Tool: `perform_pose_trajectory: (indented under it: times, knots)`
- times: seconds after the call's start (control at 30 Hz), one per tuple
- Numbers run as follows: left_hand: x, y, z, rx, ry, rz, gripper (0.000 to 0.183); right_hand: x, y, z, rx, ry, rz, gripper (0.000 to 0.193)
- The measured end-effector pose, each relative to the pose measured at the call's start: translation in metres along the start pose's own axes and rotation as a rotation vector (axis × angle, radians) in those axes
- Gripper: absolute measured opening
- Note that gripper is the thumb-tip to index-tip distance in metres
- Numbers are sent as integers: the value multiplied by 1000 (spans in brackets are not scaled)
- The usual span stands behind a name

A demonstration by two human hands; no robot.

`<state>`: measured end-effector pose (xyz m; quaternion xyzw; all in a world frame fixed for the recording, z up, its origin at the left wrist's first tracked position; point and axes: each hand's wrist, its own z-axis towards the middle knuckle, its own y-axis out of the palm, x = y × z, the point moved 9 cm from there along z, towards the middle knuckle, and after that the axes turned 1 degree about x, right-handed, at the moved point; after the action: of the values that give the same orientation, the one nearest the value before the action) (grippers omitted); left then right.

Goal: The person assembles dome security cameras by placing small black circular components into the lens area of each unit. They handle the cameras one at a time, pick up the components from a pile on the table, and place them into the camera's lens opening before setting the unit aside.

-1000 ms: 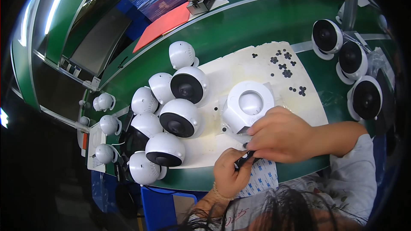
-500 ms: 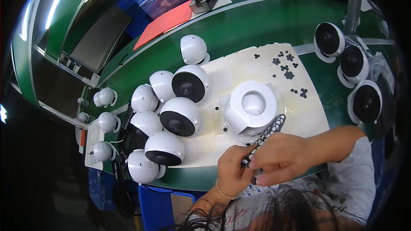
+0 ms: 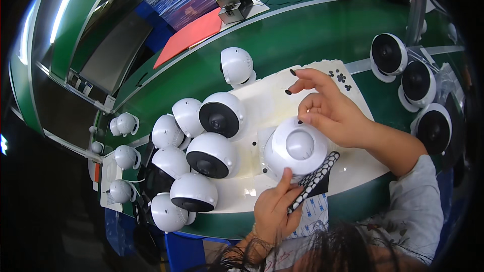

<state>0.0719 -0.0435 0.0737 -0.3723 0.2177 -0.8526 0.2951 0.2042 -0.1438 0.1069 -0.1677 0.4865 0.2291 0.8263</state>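
A white round camera [image 3: 276, 152] lies with its ring-shaped base upward on the cream sheet [image 3: 247, 184]. In my left hand [image 3: 274, 210] is a dark strip [image 3: 318, 177] patterned with white round cells; one finger reaches to the camera's near rim. Over the camera's far side is my right hand [image 3: 330, 108], its index and middle fingers stretched away to the left. Small black round pads [image 3: 293, 72] appear to sit on its fingertips. Another pad [image 3: 300, 122] is at the thumb, against or just above the rim; contact cannot be made out.
Several white ball-shaped cameras with black fronts [image 3: 207, 156] crowd the left of the sheet. Three more cameras [image 3: 388, 54] stand at the right. Loose black pads [image 3: 341, 78] dot the far right corner. A red folder [image 3: 191, 32] and metal box [image 3: 235, 7] lie at the back.
My right hand has left the strip in my left hand and moved up and away over the camera. My left hand keeps the strip, now with a finger at the camera's rim.
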Motion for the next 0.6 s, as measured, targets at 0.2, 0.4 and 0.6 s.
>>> perform_pose_trajectory:
  times: [0.2, 0.4, 0.6]
  knots:
    - [-4, 5, -8, -122, 1, 11, 31, 14, 5, 1, -91, 108, 28, 64]
    - [-6, 5, -10, -117, -11, -36, 32, 12, 9, -1, -180, 161, 2, 63]
    - [-7, 5, -11, -107, -3, -40, 31, 10, 9, -1, -193, 132, -63, 63]
